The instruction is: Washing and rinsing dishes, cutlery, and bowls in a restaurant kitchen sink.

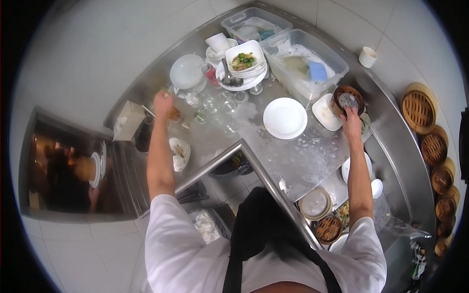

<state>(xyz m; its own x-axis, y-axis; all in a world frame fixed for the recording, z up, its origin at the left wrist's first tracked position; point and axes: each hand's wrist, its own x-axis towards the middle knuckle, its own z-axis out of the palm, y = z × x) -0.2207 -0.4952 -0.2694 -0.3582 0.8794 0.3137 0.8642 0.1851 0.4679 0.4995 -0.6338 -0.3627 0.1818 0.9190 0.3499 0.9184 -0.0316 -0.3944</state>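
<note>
At the right of the steel counter (293, 157), my right hand (352, 121) grips the near rim of a dark bamboo steamer basket (336, 104). My fingers reach inside, against a pale perforated liner (346, 99). The basket is beside a soiled white square dish (324, 113), with a green cloth (365, 122) close to my wrist. Across the counter, my left hand (163, 104) is over the left end, near drinking glasses (210, 105) and a stack of white plates (187, 71). Something small and pale shows at its fingertips; whether it is held is unclear.
Two plastic tubs of soapy water (311, 93) stand behind stacked dishes (246, 78) and a red can (209, 71). Bamboo steamers (419, 108) line the right ledge. A metal rail (205, 164) crosses before me, above bins. Through the left hatch (33, 164), another person's hand holds plates.
</note>
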